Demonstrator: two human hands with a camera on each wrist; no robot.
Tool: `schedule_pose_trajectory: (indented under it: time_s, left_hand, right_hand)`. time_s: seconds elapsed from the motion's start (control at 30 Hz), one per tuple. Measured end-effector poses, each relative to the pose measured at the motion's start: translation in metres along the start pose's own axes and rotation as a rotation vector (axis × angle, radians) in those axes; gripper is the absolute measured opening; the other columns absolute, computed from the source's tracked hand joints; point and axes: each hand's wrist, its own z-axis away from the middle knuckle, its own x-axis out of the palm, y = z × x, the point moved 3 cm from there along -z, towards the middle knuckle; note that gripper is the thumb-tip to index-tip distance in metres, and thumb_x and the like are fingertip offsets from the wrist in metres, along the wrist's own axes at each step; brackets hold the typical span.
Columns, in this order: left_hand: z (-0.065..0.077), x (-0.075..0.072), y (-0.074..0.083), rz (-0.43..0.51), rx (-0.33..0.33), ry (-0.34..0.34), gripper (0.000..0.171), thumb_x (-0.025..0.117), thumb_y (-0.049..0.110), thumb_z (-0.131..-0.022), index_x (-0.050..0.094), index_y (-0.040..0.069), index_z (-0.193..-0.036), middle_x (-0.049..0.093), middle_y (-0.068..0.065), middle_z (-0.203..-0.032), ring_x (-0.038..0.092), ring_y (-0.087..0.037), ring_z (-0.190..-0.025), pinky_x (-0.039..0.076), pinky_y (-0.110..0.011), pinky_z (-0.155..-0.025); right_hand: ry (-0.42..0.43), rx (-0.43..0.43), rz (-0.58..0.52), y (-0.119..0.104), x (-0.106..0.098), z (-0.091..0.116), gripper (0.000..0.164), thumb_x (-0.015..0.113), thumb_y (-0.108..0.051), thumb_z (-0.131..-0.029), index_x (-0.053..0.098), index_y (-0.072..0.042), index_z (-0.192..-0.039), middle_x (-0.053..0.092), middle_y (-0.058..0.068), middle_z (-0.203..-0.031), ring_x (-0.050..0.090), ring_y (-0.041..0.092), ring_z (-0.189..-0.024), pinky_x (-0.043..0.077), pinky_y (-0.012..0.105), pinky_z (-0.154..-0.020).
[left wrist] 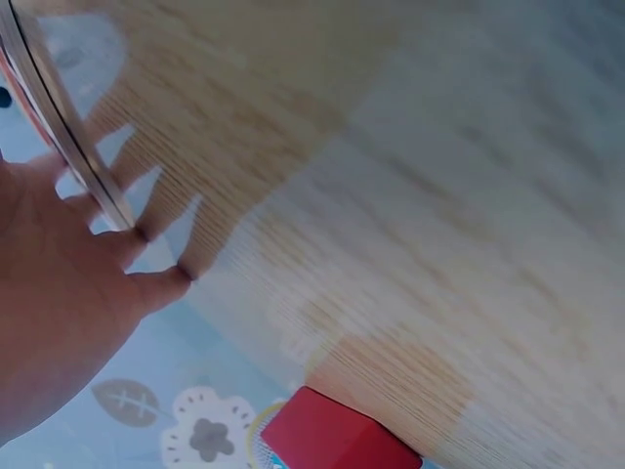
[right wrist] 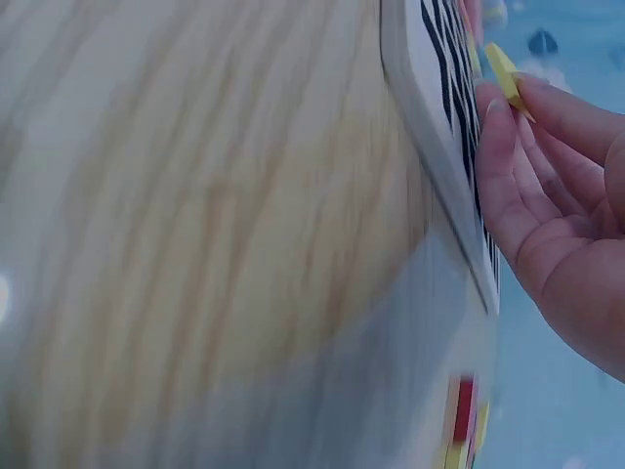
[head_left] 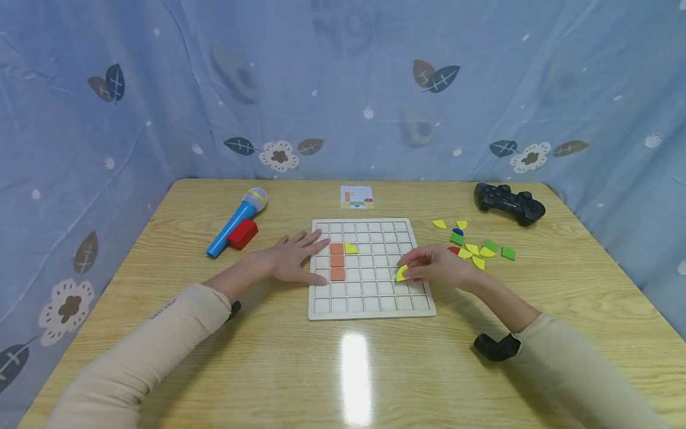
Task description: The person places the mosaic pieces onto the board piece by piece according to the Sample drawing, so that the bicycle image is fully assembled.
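Note:
A white grid board (head_left: 370, 316) lies mid-table with a column of orange square tiles (head_left: 337, 261) and one yellow tile (head_left: 351, 248) beside the top square. My left hand (head_left: 293, 257) rests on the board's left edge, fingers spread and straight; the left wrist view shows the same hand (left wrist: 78, 283) against the board's edge. Over the right side of the grid, my right hand (head_left: 442, 265) pinches a yellow quarter-circle tile (head_left: 401, 273) between thumb and fingers. In the right wrist view this tile (right wrist: 507, 78) is held tilted above the board.
Loose yellow, green, red and blue tiles (head_left: 474, 250) lie right of the board. Behind it is a small pattern card (head_left: 356, 197). A black game controller (head_left: 509, 204) sits at the back right; a toy microphone (head_left: 236, 223) and red block (head_left: 243, 234) lie left.

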Motion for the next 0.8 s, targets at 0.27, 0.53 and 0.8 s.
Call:
schedule_pose_trajectory:
  time_s: [0.27,0.53,0.8]
  left_hand:
    - [0.001,0.0,0.0,-0.001,-0.006,-0.005,0.097,0.047,0.074,-0.082,0.002,0.028,-0.154,-0.009,0.001,-0.159,-0.008,-0.03,-0.143,-0.001,-0.056,-0.11]
    - [0.001,-0.001,0.001,-0.007,-0.01,-0.005,0.096,0.048,0.073,-0.083,0.001,0.028,-0.154,-0.01,0.0,-0.159,-0.008,-0.03,-0.143,-0.001,-0.056,-0.11]
    - [0.001,0.0,0.0,-0.014,-0.032,-0.01,0.096,0.046,0.075,-0.082,0.002,0.03,-0.154,-0.01,0.002,-0.159,-0.008,-0.029,-0.143,0.0,-0.055,-0.111]
  right_hand:
    - [-0.046,-0.001,-0.086,-0.017,0.031,-0.016,0.029,0.068,-0.01,-0.089,0.06,0.005,-0.112,0.067,0.01,-0.086,0.067,0.022,-0.075,0.055,0.03,-0.067]
    - [-0.024,0.01,-0.13,-0.027,0.052,-0.028,0.021,0.07,-0.007,-0.087,0.062,0.003,-0.103,0.066,0.01,-0.083,0.066,0.02,-0.076,0.055,0.03,-0.069]
    - [-0.049,0.037,-0.077,-0.041,0.077,-0.037,0.019,0.072,-0.011,-0.086,0.066,-0.001,-0.101,0.069,0.008,-0.081,0.066,0.019,-0.073,0.056,0.032,-0.069]
